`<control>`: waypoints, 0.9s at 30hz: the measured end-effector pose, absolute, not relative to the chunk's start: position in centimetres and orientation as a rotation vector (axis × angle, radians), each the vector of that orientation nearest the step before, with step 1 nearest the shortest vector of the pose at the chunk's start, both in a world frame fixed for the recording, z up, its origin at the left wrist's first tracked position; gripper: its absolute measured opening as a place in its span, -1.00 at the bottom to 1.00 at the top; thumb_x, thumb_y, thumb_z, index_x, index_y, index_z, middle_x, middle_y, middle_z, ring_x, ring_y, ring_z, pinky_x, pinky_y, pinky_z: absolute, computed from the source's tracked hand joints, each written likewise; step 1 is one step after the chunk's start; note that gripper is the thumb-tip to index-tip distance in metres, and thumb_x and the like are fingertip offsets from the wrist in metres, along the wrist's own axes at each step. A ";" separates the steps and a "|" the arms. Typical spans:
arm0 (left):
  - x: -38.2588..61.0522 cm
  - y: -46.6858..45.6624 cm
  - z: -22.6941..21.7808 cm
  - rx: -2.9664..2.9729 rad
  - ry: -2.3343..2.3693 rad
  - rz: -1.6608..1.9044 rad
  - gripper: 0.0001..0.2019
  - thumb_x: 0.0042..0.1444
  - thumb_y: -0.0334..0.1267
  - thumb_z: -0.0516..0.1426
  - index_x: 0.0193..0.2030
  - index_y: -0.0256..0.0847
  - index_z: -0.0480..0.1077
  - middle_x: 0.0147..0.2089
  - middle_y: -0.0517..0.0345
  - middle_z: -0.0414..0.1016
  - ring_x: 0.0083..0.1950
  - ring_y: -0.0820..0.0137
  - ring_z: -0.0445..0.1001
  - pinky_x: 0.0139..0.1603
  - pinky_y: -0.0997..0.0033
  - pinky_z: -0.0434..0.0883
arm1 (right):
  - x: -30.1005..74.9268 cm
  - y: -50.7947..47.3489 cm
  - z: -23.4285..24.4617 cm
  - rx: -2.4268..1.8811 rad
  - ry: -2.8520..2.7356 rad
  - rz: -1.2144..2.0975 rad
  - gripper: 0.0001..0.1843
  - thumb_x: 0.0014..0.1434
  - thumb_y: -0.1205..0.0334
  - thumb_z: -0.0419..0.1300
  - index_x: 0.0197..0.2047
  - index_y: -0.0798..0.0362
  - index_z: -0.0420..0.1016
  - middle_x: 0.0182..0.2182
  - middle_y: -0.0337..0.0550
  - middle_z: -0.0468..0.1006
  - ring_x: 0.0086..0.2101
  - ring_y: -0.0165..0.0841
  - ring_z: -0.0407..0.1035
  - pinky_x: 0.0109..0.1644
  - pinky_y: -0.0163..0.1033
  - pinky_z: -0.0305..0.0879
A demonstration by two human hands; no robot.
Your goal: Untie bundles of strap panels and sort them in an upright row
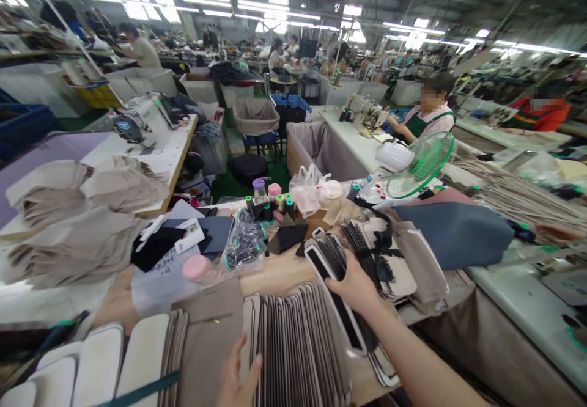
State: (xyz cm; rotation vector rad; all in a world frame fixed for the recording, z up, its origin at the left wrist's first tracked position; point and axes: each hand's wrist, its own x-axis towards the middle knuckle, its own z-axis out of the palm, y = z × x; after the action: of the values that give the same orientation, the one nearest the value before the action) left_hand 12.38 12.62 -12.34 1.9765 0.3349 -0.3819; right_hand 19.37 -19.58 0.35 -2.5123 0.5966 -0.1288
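In the head view my right hand [358, 285] grips a bundle of long panels [342, 312] with white rims and dark middles, which slants across the bench. My left hand [241, 373] is low in the middle, thumb and fingers apart, at the left end of a tight row of thin grey-beige fabric panels [293, 346] standing on edge. Whether its fingertips touch that row I cannot tell. Right of the bundle lies another stack of dark-edged pieces [362, 242]. Larger pale panels [142, 352], tied with a dark green strap [151, 388], stand at the lower left.
Stacked beige fabric [73, 248] covers the left table. A pink-lidded jar [196, 268], a plastic bag of thread spools [245, 242] and a green fan [422, 165] stand around the bench. A co-worker [433, 110] sits at a sewing machine [364, 113] behind.
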 end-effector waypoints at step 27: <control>9.4 12.3 -21.7 2.445 0.319 -0.286 -0.28 0.21 0.10 -0.05 0.35 -0.43 0.07 0.36 -0.24 0.17 0.39 0.06 0.13 0.42 -0.03 0.11 | 34.3 -25.2 -14.9 -3.060 -0.287 0.250 -0.17 0.14 -0.11 0.19 0.36 0.01 -0.01 0.23 0.02 0.19 0.20 -0.04 0.09 0.33 0.22 -0.17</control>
State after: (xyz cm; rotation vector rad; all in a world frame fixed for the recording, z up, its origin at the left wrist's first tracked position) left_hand 9.36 12.28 -21.66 2.4447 0.3186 -0.2858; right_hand 34.25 -25.18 -14.85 -3.0599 -0.2871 0.2495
